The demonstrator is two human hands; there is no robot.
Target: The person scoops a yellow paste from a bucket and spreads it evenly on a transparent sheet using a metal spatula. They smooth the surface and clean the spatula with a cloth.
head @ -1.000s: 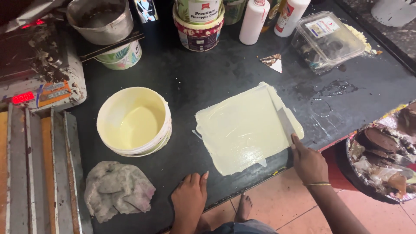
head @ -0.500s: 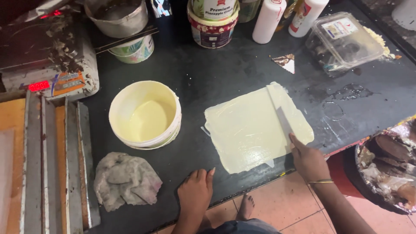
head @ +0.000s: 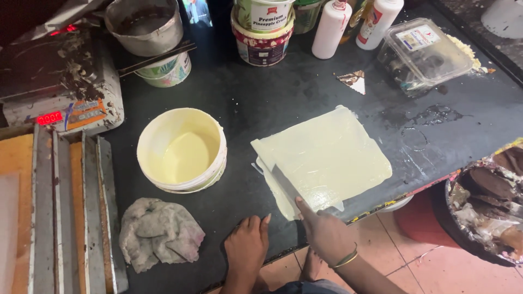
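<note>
Spatula blade (head: 284,184) angled up-left

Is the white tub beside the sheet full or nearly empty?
Partly filled: the white tub stands upright, its inner walls bare above a shallow pale-yellow pool.

Black worktop (head: 229,92) under dim light; reddish tiled floor (head: 414,261) below front edge; orange board (head: 16,158) at left.

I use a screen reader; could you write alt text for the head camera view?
The right hand draws a flat blade across a pale yellow sheet on a dark counter; the left hand rests on the counter's edge beside a cream-filled tub.
</note>
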